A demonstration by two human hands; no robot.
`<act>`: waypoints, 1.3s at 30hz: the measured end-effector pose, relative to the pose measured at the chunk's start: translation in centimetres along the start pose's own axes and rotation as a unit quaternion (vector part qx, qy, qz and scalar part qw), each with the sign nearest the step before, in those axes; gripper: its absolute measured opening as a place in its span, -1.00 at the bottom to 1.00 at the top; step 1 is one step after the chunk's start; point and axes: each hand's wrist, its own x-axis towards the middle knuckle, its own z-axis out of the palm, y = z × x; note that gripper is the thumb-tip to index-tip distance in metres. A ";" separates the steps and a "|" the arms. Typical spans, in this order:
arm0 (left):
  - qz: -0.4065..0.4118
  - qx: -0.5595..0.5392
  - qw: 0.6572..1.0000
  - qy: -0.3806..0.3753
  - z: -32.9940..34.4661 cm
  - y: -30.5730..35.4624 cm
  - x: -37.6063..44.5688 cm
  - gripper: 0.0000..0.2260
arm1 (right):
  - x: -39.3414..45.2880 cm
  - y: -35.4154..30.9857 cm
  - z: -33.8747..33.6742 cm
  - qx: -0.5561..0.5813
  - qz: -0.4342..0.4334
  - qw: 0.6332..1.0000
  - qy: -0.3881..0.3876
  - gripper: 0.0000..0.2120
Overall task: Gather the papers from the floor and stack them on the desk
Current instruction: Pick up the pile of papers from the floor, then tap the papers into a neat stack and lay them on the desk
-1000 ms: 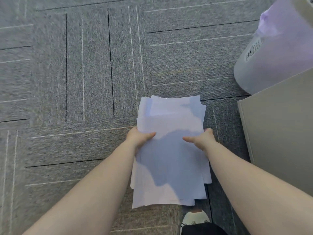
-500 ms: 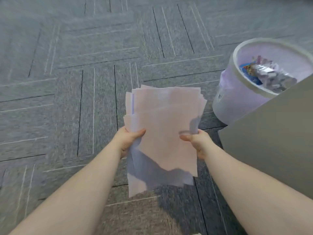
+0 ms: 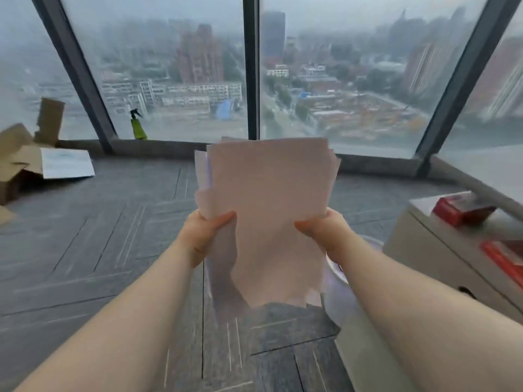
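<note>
A loose stack of white papers (image 3: 268, 199) is held up in front of me, well above the grey carpet, its sheets slightly misaligned. My left hand (image 3: 202, 234) grips the stack's left edge with the thumb on top. My right hand (image 3: 325, 232) grips the right edge the same way. The desk (image 3: 441, 250), pale beige, stands at the right, apart from the papers. Its top carries a red box (image 3: 461, 212) and another red item (image 3: 503, 257).
A white bin (image 3: 343, 295) with a pale liner sits on the floor behind my right forearm, next to the desk. Open cardboard boxes (image 3: 19, 162) with a white sheet (image 3: 66, 164) lie at the far left. A green spray bottle (image 3: 137, 125) stands on the window sill.
Both hands have lifted the papers from floor level to chest height. My view has swung up from the carpet to the windows, and the desk top with the red box has come into sight.
</note>
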 end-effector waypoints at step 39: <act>0.167 -0.055 0.896 -0.407 48.4 18.6 -40.1 -0.87 | -44.9 -15.0 -52.6 0.090 -0.221 0.912 0.332 -0.81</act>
